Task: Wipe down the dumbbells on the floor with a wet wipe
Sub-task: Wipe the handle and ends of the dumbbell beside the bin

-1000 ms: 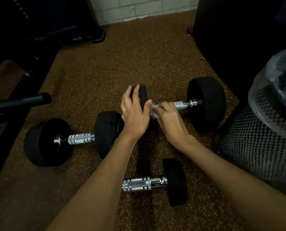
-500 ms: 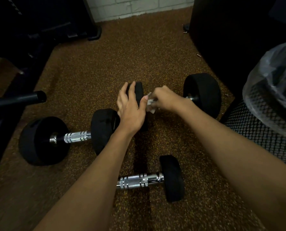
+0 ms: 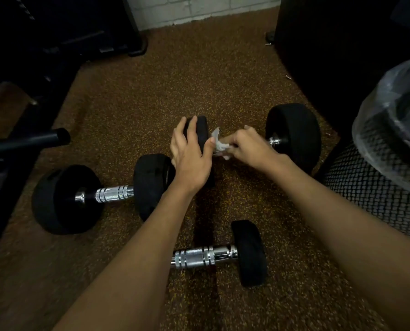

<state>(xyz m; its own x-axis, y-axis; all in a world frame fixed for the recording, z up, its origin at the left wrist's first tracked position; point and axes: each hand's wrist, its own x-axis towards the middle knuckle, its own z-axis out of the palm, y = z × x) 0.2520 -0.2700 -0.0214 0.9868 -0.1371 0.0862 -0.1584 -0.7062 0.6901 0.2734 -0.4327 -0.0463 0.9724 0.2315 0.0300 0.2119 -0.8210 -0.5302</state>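
Three black dumbbells with chrome handles lie on the brown speckled floor. My left hand point(image 3: 190, 155) grips the left weight head of the far dumbbell point(image 3: 293, 134), fingers over its top. My right hand point(image 3: 249, 146) pinches a crumpled white wet wipe point(image 3: 219, 143) against that dumbbell's handle, close to the left head. Most of the handle is hidden under my hand. A second dumbbell point(image 3: 113, 193) lies at the left. A third dumbbell point(image 3: 248, 253) lies nearer me, its left end hidden by my left forearm.
A black mesh bin point(image 3: 375, 187) with a clear plastic liner stands at the right. A dark cabinet point(image 3: 342, 44) rises behind it. Black gym equipment and a tube point(image 3: 27, 140) crowd the left. A white brick wall point(image 3: 199, 8) bounds the far floor.
My right hand with the wipe slid left along the far dumbbell's handle, from mid handle toward the left head. My left hand stayed on that head.
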